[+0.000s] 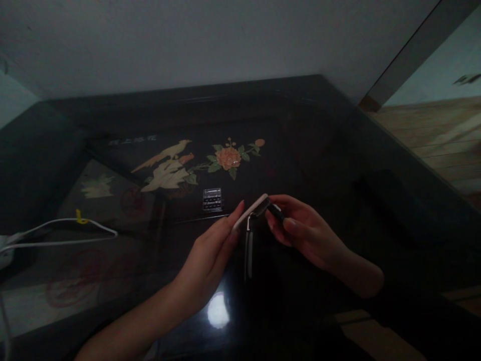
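Note:
My left hand (214, 250) grips a flat pale object (251, 212) by its lower left edge, holding it tilted above the table. From its underside hangs a thin flap (249, 253) on a metal hinge-like piece; the exact kind cannot be made out. Between the thumb and fingers of my right hand (300, 223) is a short black stick-like piece (276, 212). Its far end is close to the upper right end of the pale object; whether they touch is unclear. A small clear case (212, 199) with rows of dark pieces lies on the table beyond my hands.
The dark glossy table (300, 130) carries an inlaid bird (165, 155) and flower (228, 158). A white cable (71, 244) with a yellow tie (80, 217) lies at the left. A dark, dim object (398, 205) sits at the right. A wall (188, 45) rises behind.

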A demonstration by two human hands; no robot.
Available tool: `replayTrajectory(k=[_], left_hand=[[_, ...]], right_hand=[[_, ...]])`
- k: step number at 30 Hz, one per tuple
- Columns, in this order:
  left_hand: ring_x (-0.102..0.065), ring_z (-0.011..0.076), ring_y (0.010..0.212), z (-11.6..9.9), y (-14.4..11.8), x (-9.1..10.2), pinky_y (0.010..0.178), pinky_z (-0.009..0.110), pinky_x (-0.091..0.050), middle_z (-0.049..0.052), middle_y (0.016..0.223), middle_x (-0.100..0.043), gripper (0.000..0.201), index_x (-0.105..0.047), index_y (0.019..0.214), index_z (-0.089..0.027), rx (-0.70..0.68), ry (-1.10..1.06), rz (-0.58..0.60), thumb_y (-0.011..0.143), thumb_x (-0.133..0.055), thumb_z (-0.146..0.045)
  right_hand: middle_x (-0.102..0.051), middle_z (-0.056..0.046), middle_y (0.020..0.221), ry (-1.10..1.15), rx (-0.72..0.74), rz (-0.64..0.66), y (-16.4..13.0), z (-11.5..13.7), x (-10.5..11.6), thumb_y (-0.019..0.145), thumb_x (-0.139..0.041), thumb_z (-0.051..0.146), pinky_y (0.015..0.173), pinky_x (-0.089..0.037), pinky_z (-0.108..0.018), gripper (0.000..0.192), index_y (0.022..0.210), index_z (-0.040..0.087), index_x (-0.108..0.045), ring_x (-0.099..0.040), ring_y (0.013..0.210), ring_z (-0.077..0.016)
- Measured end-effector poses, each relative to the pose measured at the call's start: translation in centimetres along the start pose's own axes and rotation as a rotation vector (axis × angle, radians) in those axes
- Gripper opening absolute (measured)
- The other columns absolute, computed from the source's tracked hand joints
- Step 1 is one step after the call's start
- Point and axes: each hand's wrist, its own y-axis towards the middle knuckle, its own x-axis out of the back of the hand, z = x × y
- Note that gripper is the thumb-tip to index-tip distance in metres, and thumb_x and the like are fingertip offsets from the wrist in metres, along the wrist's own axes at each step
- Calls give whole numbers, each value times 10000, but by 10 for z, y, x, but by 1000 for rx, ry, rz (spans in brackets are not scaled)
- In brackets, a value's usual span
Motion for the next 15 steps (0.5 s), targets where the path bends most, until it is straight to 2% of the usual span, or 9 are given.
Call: replayTrajectory(k=[4, 10, 15], left_hand=[[-642, 138, 803, 2, -3, -1, 716, 225, -534, 35, 942, -680, 452, -455, 1418, -199, -76, 14, -9, 966, -434, -198], [-645, 151, 905, 5, -8, -4, 810, 261, -528, 37, 1097, -683, 487, -446, 1414, -281, -111, -20, -58, 945, -491, -159], [-635, 121, 852, 8, -9, -7, 747, 207, -511, 10, 1042, -677, 498, -461, 1392, -338, -157, -6, -87, 946, -487, -119]], right_hand=[[-596, 22, 786, 19, -23, -27, -2, 0, -3, 720, -801, 414, 478, -389, -159, 392, 1063, 265, -683, -475, 556, -56], [-598, 19, 766, 81, -51, -25, -4, 0, -8, 706, -812, 421, 474, -374, -164, 405, 1059, 269, -685, -468, 550, -58], [-580, 25, 735, 112, -36, -42, -5, 3, -10, 722, -806, 395, 481, -387, -153, 366, 1061, 294, -712, -466, 554, -57]])
